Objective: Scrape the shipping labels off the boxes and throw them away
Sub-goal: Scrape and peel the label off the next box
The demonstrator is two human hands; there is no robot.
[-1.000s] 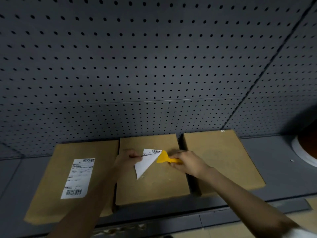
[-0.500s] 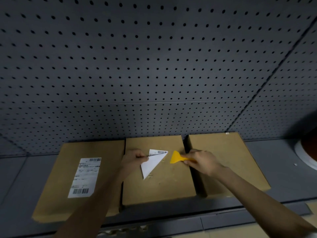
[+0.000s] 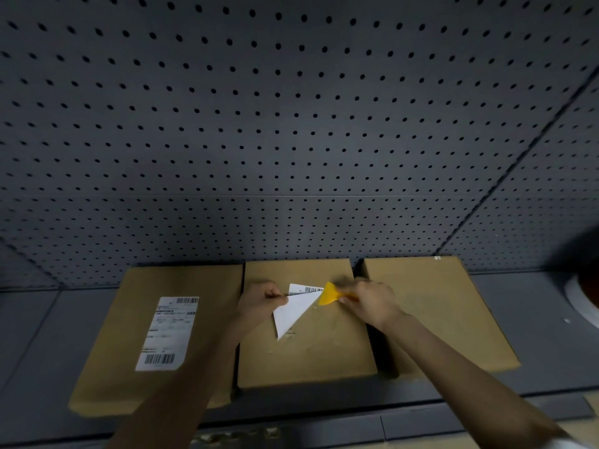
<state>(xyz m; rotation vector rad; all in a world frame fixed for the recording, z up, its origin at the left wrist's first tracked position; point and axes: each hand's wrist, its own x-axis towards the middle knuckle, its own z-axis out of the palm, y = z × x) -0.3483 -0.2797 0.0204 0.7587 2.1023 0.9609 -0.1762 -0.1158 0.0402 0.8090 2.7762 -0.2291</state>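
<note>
Three flat brown boxes lie side by side on a grey shelf. The middle box carries a white label, half peeled and folded back into a triangle, with only its barcode strip stuck down. My left hand pinches the lifted corner. My right hand grips a yellow scraper whose blade sits at the label's right edge. The left box bears a full label. The right box shows a bare top.
A grey pegboard wall rises right behind the boxes. The grey shelf extends right to a round white-rimmed object at the frame edge. A shelf lip runs along the front.
The scraper pulled away to the right half a second ago and is now back against the label's right edge. My left hand keeps its hold on the peeled flap.
</note>
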